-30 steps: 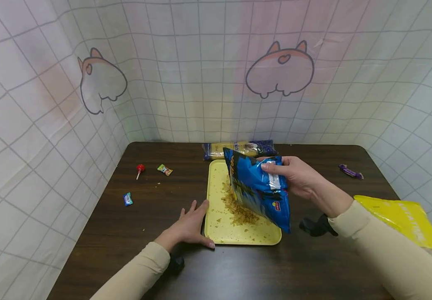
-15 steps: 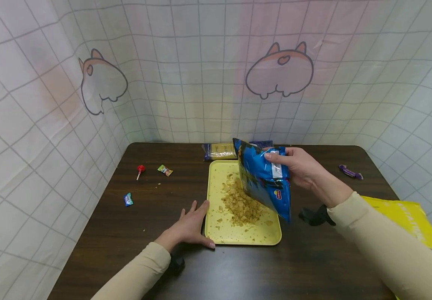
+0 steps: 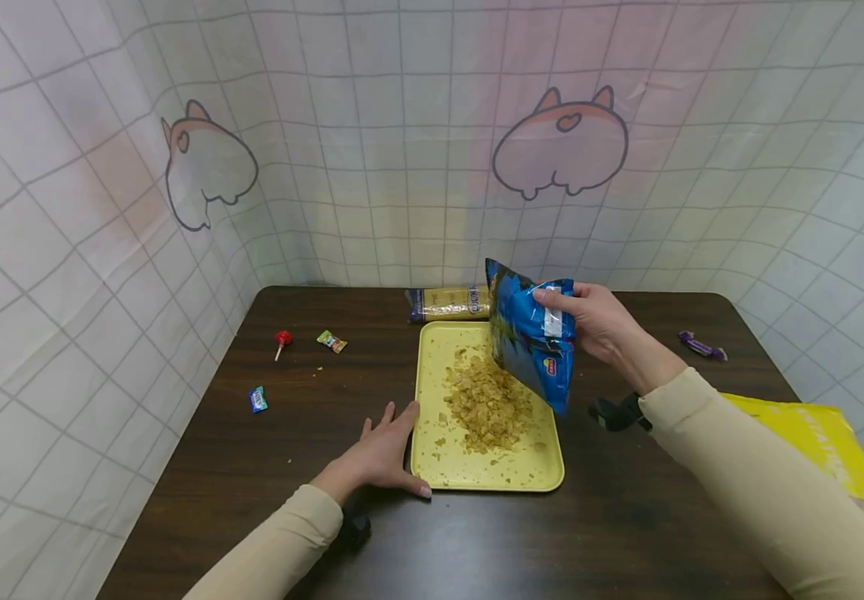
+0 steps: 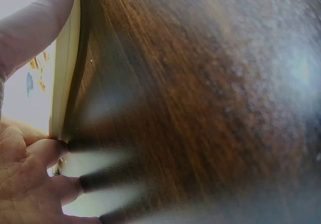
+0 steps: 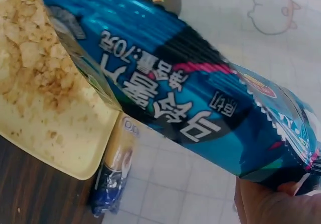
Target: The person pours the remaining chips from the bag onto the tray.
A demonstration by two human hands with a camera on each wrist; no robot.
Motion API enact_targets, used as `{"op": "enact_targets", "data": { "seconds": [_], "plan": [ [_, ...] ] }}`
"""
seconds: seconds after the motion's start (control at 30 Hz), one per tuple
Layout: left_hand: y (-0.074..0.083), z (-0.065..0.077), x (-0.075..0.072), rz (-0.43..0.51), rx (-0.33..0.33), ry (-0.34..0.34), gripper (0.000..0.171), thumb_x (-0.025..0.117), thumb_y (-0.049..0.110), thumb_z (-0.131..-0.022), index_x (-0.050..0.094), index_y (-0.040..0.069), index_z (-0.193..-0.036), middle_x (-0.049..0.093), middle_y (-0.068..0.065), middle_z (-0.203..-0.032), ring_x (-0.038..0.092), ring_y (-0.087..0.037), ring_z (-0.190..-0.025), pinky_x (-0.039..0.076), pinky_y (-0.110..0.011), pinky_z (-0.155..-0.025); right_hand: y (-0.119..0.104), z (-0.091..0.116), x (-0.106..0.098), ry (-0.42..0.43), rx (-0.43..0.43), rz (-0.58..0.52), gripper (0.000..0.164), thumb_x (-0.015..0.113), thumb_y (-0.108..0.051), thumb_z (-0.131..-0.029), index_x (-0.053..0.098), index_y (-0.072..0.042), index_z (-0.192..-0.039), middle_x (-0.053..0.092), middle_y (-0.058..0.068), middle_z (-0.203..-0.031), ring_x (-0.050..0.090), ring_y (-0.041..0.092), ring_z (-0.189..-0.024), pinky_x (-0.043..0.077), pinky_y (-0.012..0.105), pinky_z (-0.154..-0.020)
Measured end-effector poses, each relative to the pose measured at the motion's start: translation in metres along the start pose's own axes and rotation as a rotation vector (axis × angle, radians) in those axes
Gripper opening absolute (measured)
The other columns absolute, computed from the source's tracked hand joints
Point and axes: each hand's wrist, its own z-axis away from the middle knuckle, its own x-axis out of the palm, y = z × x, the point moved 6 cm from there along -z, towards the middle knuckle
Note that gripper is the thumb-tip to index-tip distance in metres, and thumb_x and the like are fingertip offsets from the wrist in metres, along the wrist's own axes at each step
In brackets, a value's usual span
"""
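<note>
My right hand (image 3: 600, 321) pinches a blue chip bag (image 3: 532, 333) near its upper right end, thumb on the front. The bag hangs tilted over the right side of a yellow tray (image 3: 439, 467), and Chinese lettering shows on it in the right wrist view. Crushed potato chips (image 3: 487, 408) lie heaped in the middle of the tray, with crumbs scattered round them. At the tray's left edge, my left hand (image 3: 379, 454) rests with fingers spread, the thumb by the near left corner. In the left wrist view, its thumb (image 4: 37, 25) overlaps the tray's rim.
Behind the tray lies a pasta packet (image 3: 446, 304), partly hidden by the bag. On the left are a red lollipop (image 3: 283, 339), a green-wrapped candy (image 3: 332, 341) and a blue-wrapped candy (image 3: 257, 399). A purple-wrapped candy (image 3: 701, 346) and a large yellow bag (image 3: 821, 433) are on the right.
My right hand has moved the chip bag up and away toward the back right, uncovering more of the chip heap and tray. The left hand has stayed in place.
</note>
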Motion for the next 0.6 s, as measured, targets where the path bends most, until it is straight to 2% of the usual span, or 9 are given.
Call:
{"op": "enact_targets", "data": {
  "seconds": [0.13, 0.27, 0.4, 0.53, 0.6],
  "plan": [
    [0.0007, 0.0000, -0.0004, 0.001, -0.002, -0.002, 0.133, 0.093, 0.053, -0.068, 0.015, 0.003, -0.164, 0.020, -0.015, -0.171, 0.009, -0.047, -0.157, 0.012, -0.076, -0.117, -0.0002, -0.0045, -0.0010, 0.027, 0.018, 0.011, 0.075, 0.060, -0.042, -0.101, 0.032, 0.002, -0.155, 0.049, 0.018, -0.147, 0.063, 0.011, -0.106, 0.055, 0.036, -0.101],
    [0.0009, 0.0001, -0.0003, 0.001, -0.003, -0.001, 0.133, 0.093, 0.052, -0.068, 0.016, 0.003, -0.164, 0.021, -0.016, -0.170, 0.009, -0.048, -0.157, 0.012, -0.076, -0.117, -0.0016, -0.0083, 0.0009, 0.023, 0.046, -0.001, 0.075, 0.059, -0.040, -0.103, 0.030, 0.002, -0.157, 0.046, 0.020, -0.151, 0.063, 0.010, -0.105, 0.044, 0.046, -0.114],
    [0.0008, -0.0001, -0.0005, -0.004, -0.001, 0.002, 0.133, 0.093, 0.053, -0.068, 0.016, 0.003, -0.164, 0.022, -0.016, -0.170, 0.009, -0.048, -0.157, 0.012, -0.076, -0.117, -0.0041, -0.0099, 0.0019, 0.027, 0.058, -0.011, 0.075, 0.061, -0.040, -0.102, 0.031, 0.002, -0.157, 0.059, 0.010, -0.133, 0.066, 0.005, -0.096, 0.047, 0.043, -0.112],
    [0.0006, -0.0006, -0.0008, -0.007, 0.002, 0.003, 0.134, 0.093, 0.053, -0.068, 0.015, 0.003, -0.164, 0.021, -0.016, -0.170, 0.009, -0.048, -0.157, 0.012, -0.076, -0.117, -0.0069, -0.0095, 0.0015, 0.004, 0.048, -0.041, 0.069, 0.061, -0.039, -0.102, 0.037, 0.002, -0.151, 0.069, -0.008, -0.103, 0.069, 0.003, -0.091, 0.056, 0.031, -0.095],
    [0.0005, -0.0007, -0.0009, -0.008, 0.003, 0.004, 0.134, 0.093, 0.053, -0.068, 0.015, 0.002, -0.164, 0.021, -0.016, -0.170, 0.009, -0.048, -0.157, 0.012, -0.076, -0.117, -0.0071, -0.0086, 0.0027, -0.033, 0.047, -0.040, 0.061, 0.061, -0.039, -0.102, 0.042, 0.000, -0.145, 0.071, -0.012, -0.094, 0.070, 0.003, -0.090, 0.057, 0.027, -0.086]
  ]
}}
